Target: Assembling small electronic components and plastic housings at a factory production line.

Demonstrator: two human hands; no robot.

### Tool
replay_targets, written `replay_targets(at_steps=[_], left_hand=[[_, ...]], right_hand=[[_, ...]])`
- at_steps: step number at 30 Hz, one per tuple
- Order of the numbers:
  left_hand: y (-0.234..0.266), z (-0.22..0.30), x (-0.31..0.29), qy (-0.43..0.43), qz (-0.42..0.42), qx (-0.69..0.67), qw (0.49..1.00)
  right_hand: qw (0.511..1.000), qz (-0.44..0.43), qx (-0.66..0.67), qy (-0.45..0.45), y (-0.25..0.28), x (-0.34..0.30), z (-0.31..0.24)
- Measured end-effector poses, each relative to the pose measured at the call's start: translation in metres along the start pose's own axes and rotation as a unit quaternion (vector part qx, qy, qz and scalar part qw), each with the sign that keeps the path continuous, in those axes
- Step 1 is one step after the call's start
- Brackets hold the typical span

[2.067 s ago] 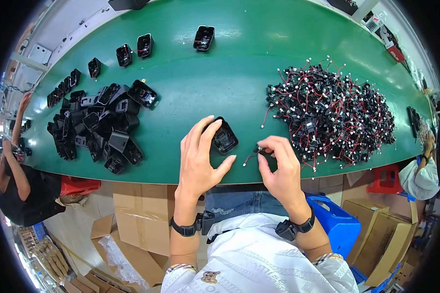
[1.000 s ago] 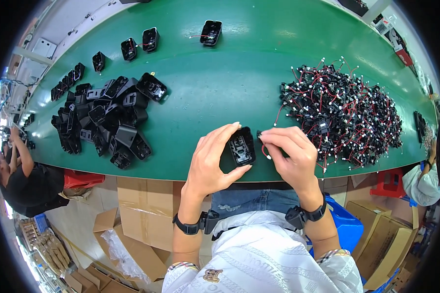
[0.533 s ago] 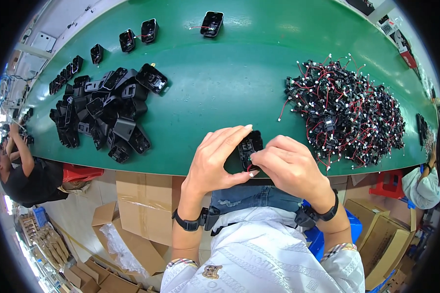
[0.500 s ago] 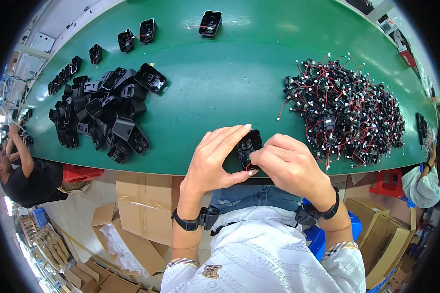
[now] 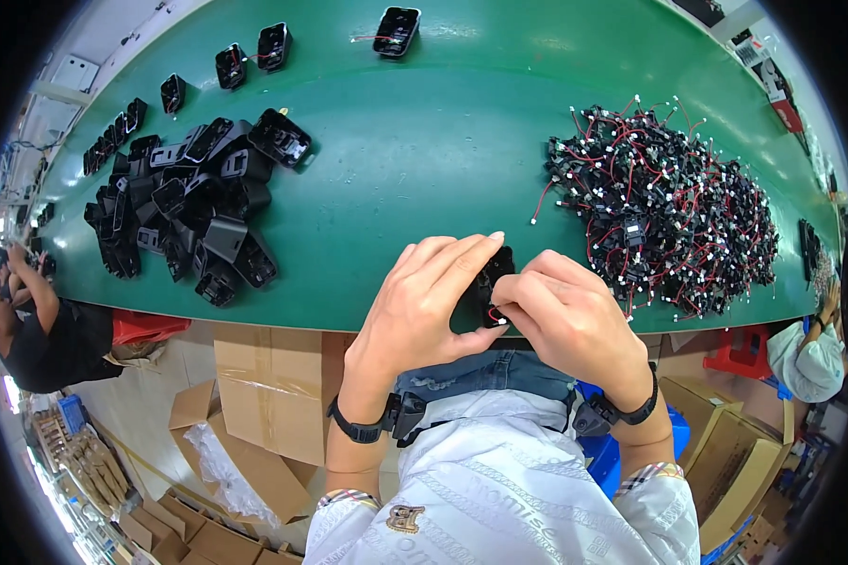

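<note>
A small black plastic housing is held near the table's front edge, its hollow side up. My left hand is closed round its left side, fingers at the far end and thumb at the near end. Bent over the housing's right side, my right hand has its fingertips pinched together inside the shell. What they grip is hidden. A short red wire with a white connector shows beside my left thumb. Part of the housing's inside is covered by my fingers.
Black housings lie heaped on the left of the green table. A big pile of black parts with red wires lies right. Along the back stand several housings. Cardboard boxes sit below; people work at both sides.
The view has shifted slightly. Both hands and the housing sit a little further right against the table, and my right fingertips have moved slightly within the shell.
</note>
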State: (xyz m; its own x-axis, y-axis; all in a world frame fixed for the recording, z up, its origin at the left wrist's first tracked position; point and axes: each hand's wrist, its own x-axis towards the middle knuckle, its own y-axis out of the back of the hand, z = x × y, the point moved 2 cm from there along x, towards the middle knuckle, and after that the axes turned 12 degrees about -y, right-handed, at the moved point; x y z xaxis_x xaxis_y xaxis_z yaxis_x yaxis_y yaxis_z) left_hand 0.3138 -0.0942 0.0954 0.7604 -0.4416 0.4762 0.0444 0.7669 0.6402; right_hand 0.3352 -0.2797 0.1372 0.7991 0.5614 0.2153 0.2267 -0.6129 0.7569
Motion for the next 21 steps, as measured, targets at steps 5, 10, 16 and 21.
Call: replay_targets(at_steps=[5, 10, 16, 21], left_hand=[[0.002, 0.0, -0.001, 0.008, 0.051, -0.095, 0.994], [-0.018, 0.001, -0.014, 0.02, 0.093, -0.207, 0.974], [-0.023, 0.002, -0.025, 0.076, 0.071, -0.235, 0.966], [-0.03, -0.002, -0.024, 0.06, 0.129, -0.251, 0.957]], right_hand=[[0.971, 0.032, 0.187, -0.146, -0.003, -0.009, 0.006], [0.894, 0.07, 0.365, -0.251, -0.009, -0.024, 0.01], [0.99, 0.014, 0.112, -0.083, 0.017, -0.018, -0.002], [0.938, -0.014, 0.296, -0.181, 0.001, -0.019, 0.013]])
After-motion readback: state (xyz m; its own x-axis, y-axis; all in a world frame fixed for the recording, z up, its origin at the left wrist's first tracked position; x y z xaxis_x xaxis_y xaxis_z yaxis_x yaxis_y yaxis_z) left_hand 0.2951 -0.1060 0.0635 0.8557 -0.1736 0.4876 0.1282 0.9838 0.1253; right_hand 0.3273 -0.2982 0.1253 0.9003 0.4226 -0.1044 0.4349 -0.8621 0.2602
